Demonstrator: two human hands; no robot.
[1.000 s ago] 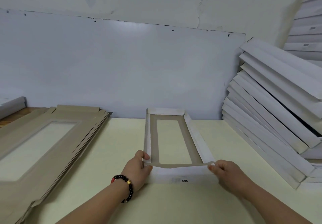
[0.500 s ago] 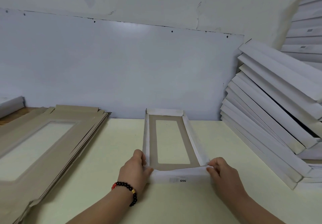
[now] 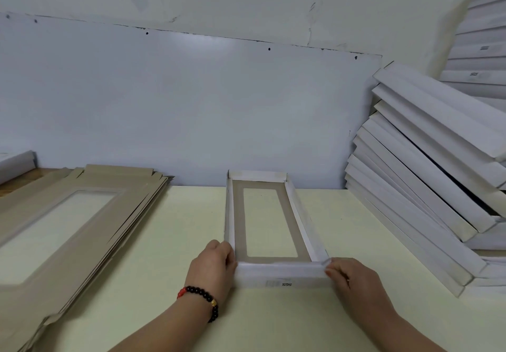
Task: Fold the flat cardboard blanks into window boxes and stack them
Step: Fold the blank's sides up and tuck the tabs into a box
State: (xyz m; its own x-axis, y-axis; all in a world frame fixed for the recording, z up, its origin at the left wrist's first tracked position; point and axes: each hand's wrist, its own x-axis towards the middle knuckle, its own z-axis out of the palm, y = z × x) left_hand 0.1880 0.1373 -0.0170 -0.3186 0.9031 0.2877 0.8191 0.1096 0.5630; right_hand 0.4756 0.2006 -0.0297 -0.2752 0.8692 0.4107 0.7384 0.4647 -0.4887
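I see my left hand (image 3: 212,265) and right hand (image 3: 349,276) pinching the window box (image 3: 273,272) near-wall corners; uneven pressure may spring the wall or crease a corner

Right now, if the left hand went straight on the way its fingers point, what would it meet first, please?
Probably the window box it already grips: the left hand holds the near left corner, fingers pointing into the left wall. Depth is hard to judge.

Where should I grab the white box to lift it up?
Probably by the two long side walls of the white box, near the middle, one hand from each side. It is long, narrow and open on top, and its near corners are already held by the left hand and right hand.
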